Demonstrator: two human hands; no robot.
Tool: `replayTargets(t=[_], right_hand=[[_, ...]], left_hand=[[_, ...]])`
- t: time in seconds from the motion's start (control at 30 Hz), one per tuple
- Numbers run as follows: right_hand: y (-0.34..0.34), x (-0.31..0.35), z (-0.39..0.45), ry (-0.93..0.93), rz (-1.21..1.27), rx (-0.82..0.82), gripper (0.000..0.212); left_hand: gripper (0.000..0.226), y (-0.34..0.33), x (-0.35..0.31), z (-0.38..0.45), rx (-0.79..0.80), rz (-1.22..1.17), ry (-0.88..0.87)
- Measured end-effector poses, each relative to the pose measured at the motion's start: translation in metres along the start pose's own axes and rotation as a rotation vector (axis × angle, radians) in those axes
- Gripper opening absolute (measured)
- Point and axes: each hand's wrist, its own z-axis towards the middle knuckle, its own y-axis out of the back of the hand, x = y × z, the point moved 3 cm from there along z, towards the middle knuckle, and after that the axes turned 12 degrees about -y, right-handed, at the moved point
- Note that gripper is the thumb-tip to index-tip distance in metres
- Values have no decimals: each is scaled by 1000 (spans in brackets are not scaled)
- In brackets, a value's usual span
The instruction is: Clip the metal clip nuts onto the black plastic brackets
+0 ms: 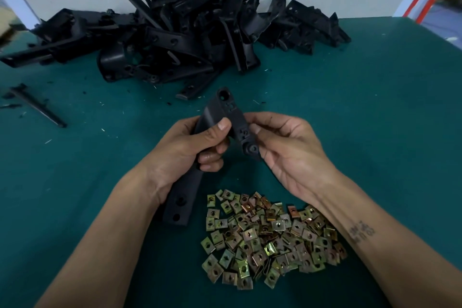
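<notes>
Above the pile of clip nuts (272,237), too many to count, one black bracket (226,117) is held off the green worktop (375,107). Left hand (190,150) grips its long arm, which runs toward the person; right hand (282,142) pinches the short angled end. Beyond the nuts, a heap of brackets (180,30), number indeterminate.

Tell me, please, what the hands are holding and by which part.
Both hold one black bracket: the left hand grips its middle, the right hand pinches its near lug end.
</notes>
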Motion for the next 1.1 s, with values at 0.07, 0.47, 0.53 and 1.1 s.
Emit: replayTargets(t=[0.07, 0.47, 0.53, 1.1], right_hand=[[-1, -2, 1, -21, 40, -5, 23], [5, 2, 1, 17, -35, -31, 21], [4, 1, 1, 16, -40, 0, 26], [9, 7, 0, -15, 123, 15, 15]], left_hand=[[30, 0, 0, -1, 7, 5, -10], [26, 2, 3, -1, 40, 4, 6], [24, 2, 3, -1, 29, 5, 10], [15, -1, 2, -2, 51, 11, 14]])
